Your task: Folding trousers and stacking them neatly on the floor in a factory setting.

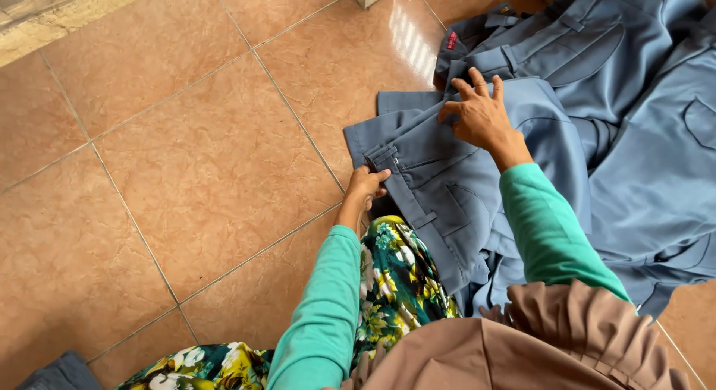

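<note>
A pair of grey-blue trousers [440,174] lies spread on the tiled floor in front of me. My left hand [365,185] pinches the waistband near a belt loop at the trousers' left edge. My right hand [479,112] rests flat with fingers spread on the upper fold of the same trousers. Both my arms wear teal sleeves.
A heap of more grey-blue garments [634,99] lies to the right, with a small red tag [452,39] at its top left. The orange-brown floor tiles [186,151] stretch left. My floral skirt [395,285] and brown headscarf [522,345] fill the bottom. A dark cloth [60,373] sits bottom left.
</note>
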